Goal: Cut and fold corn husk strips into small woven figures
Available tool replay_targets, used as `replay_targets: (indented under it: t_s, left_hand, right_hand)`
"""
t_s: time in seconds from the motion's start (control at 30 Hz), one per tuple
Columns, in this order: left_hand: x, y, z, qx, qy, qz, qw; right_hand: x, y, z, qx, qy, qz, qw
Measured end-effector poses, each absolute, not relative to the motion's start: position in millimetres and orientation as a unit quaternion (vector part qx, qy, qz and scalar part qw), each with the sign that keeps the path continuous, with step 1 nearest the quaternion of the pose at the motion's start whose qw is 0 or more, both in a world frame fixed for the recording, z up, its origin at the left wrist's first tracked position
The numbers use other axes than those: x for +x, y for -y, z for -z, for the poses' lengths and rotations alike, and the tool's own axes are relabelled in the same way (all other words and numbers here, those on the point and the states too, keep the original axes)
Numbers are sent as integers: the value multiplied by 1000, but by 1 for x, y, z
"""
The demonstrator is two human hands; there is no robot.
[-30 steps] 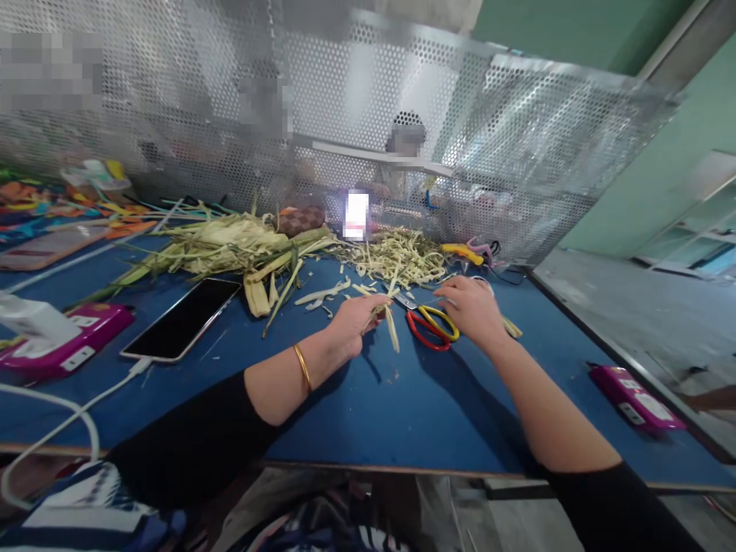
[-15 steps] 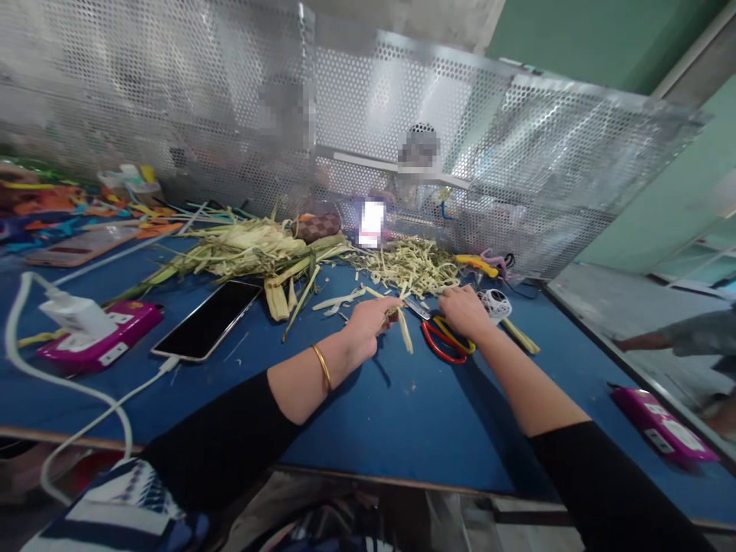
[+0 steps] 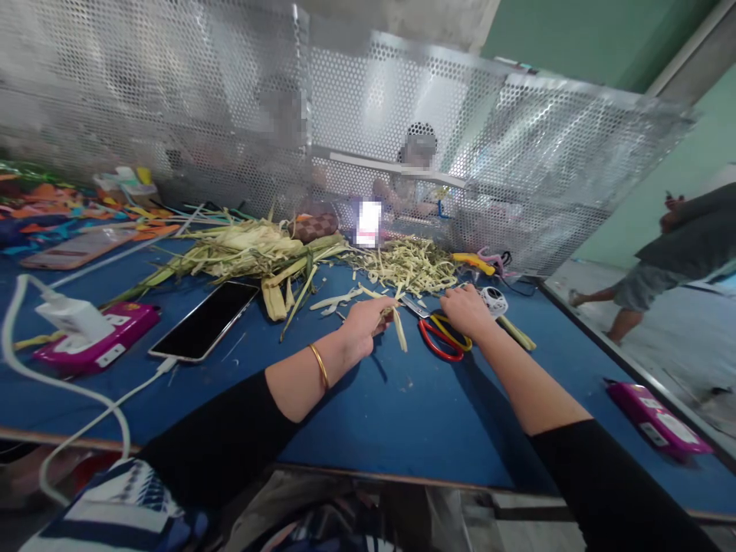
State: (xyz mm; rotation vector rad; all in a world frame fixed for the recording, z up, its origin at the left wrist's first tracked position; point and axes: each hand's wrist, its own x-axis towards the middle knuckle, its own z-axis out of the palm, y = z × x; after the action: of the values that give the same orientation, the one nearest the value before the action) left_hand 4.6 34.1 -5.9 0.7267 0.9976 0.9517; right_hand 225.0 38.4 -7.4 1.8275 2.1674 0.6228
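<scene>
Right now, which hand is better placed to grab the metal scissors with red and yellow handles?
Probably the right. The right hand is close beside the scissors, though anything it grips is hidden. The left hand is occupied, pinching narrow pale-green plant strips.

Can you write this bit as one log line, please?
left hand: holding pale strips | right hand: beside scissors, grip unclear | black-screened phone: cable attached

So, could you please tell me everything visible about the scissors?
The scissors lie on the blue table, shiny metal blades pointing away and leftward, toward pale strips in the left hand. They have a red loop and a yellow loop. The right hand is beside them; contact is unclear.
</scene>
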Motion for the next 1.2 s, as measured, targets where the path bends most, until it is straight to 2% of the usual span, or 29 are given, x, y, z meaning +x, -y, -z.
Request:
replay_targets:
  t_s: [0.33, 0.7, 0.97, 1.1, 1.2]
  left_hand:
    - [5, -35, 8, 327, -438, -428, 720]
    - [3, -39, 6, 343, -418, -405, 737]
    - [-1, -38, 4, 375, -429, -357, 741]
    - [-2, -39, 3, 397, -422, -339, 741]
    - [-4, -40, 2, 398, -412, -293, 765]
  right_hand:
    - [221, -32, 4, 694, -694, -184, 47]
    - [183, 0, 11, 652, -730, -205, 11]
    - [167, 29, 22, 665, -726, -172, -44]
    - [166, 39, 26, 619, -751, -221, -60]
    - [164, 46, 29, 524, -810, -251, -79]
